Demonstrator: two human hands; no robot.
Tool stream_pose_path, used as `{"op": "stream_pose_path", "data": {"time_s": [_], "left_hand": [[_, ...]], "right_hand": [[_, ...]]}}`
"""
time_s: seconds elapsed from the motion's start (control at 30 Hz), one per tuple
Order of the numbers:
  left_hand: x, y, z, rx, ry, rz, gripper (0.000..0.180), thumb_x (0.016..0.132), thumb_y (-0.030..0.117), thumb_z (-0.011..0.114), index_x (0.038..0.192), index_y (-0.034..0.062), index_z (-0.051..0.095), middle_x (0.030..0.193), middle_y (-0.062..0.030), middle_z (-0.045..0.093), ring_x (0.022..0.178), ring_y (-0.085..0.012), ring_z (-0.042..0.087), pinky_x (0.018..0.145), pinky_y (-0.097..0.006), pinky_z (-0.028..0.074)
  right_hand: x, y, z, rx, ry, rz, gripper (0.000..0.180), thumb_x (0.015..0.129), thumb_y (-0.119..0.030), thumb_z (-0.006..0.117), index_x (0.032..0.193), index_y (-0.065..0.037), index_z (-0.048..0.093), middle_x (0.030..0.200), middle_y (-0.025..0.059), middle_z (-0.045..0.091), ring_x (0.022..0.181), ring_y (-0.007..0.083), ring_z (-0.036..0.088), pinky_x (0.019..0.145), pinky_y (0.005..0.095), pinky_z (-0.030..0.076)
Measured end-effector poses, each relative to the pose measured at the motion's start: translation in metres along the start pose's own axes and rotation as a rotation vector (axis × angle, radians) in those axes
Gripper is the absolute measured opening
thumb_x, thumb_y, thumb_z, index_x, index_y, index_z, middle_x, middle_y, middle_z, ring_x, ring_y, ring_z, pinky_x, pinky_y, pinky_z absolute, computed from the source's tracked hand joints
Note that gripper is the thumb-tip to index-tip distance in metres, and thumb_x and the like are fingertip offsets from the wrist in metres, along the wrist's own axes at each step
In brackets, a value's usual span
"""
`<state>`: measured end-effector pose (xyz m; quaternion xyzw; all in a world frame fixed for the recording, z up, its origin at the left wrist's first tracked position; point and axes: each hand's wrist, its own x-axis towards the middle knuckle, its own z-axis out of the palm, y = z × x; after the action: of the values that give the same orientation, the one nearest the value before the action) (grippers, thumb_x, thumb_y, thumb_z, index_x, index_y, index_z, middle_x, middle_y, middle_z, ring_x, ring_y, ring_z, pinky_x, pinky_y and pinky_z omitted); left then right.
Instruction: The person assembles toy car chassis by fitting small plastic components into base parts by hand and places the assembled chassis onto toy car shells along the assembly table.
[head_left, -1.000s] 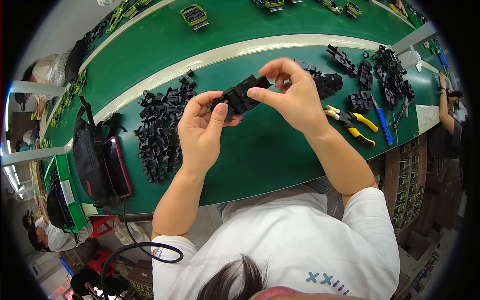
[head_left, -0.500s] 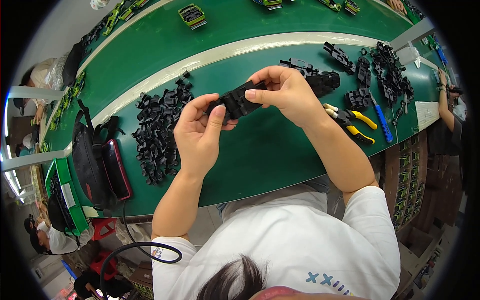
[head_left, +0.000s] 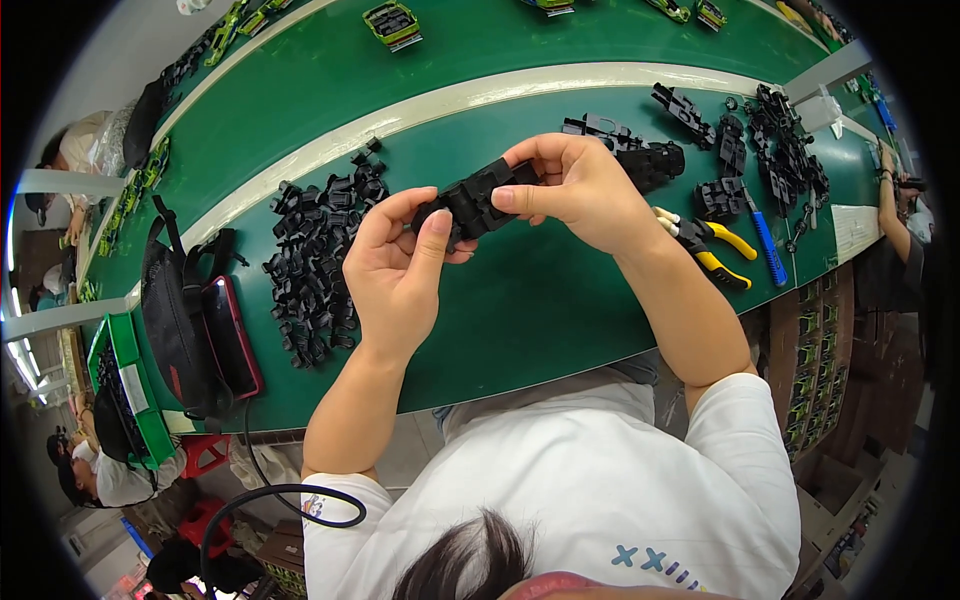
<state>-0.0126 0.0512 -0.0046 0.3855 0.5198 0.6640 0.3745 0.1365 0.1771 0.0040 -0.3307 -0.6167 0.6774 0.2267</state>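
Observation:
Above the green table, both hands hold one black moulded plastic part point(head_left: 478, 207), long and blocky, like a toy vehicle chassis. My left hand point(head_left: 398, 265) pinches its left end between thumb and fingers. At the other end, my right hand point(head_left: 575, 190) grips it with the thumb on the near face and the fingers behind. The fingers cover both ends. Left of my left hand lies a pile of small curved black plastic pieces point(head_left: 312, 265). More black chassis-like parts point(head_left: 650, 165) lie beyond my right wrist.
Right of my right forearm are yellow-handled pliers point(head_left: 725, 255) and a blue-handled tool point(head_left: 767, 245). A black bag point(head_left: 180, 320) and a red-edged phone point(head_left: 232, 340) rest at the left. Green toy vehicle bodies point(head_left: 393, 25) sit on the far green surface. Other people work at both sides.
The right thumb has shifted slightly on the black part, and the part has turned a little in my fingers. Both hands keep their hold.

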Motion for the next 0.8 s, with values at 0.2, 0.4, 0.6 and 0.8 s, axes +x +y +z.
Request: {"op": "stream_pose_path", "data": {"time_s": [0.2,0.4,0.6,0.8], "left_hand": [[-0.0003,0.002,0.0004,-0.019,0.0,0.003,0.021,0.089,0.004,0.056,0.107,-0.0072,0.052,0.088,-0.0131,0.062,0.07,-0.0157,0.064,0.061,-0.025,0.055],[-0.0015,0.0032,0.0011,-0.012,0.012,-0.008,0.021,0.089,0.003,0.056,0.107,-0.0071,0.052,0.087,-0.0133,0.062,0.068,-0.016,0.064,0.06,-0.024,0.055],[-0.003,-0.0014,-0.0002,0.019,0.007,0.035,0.019,0.089,0.003,0.056,0.104,-0.0073,0.053,0.091,-0.0122,0.06,0.069,-0.0167,0.065,0.059,-0.024,0.055],[0.0018,0.0031,-0.0002,-0.052,0.035,-0.094,0.019,0.089,0.003,0.056,0.104,-0.0083,0.054,0.096,-0.0109,0.056,0.07,-0.0185,0.065,0.059,-0.025,0.057]], "right_hand": [[-0.0013,-0.0028,-0.0003,0.008,-0.003,0.05,0.033,0.074,-0.016,0.075,0.097,0.002,0.06,0.079,0.005,0.063,0.065,0.0087,0.057,0.057,0.0213,0.046],[-0.0004,-0.0024,0.0004,0.043,-0.035,0.085,0.032,0.075,-0.02,0.075,0.095,0.002,0.061,0.076,0.0042,0.063,0.063,0.0082,0.057,0.056,0.0205,0.045],[-0.0025,-0.0024,0.0021,0.021,-0.011,0.064,0.03,0.076,-0.022,0.074,0.092,0.001,0.063,0.075,0.0036,0.063,0.062,0.0077,0.057,0.055,0.0203,0.045],[-0.0003,-0.0006,0.0004,-0.003,0.001,0.077,0.03,0.076,-0.023,0.074,0.092,0.0,0.062,0.074,0.0034,0.063,0.061,0.0076,0.056,0.055,0.0206,0.045]]}}
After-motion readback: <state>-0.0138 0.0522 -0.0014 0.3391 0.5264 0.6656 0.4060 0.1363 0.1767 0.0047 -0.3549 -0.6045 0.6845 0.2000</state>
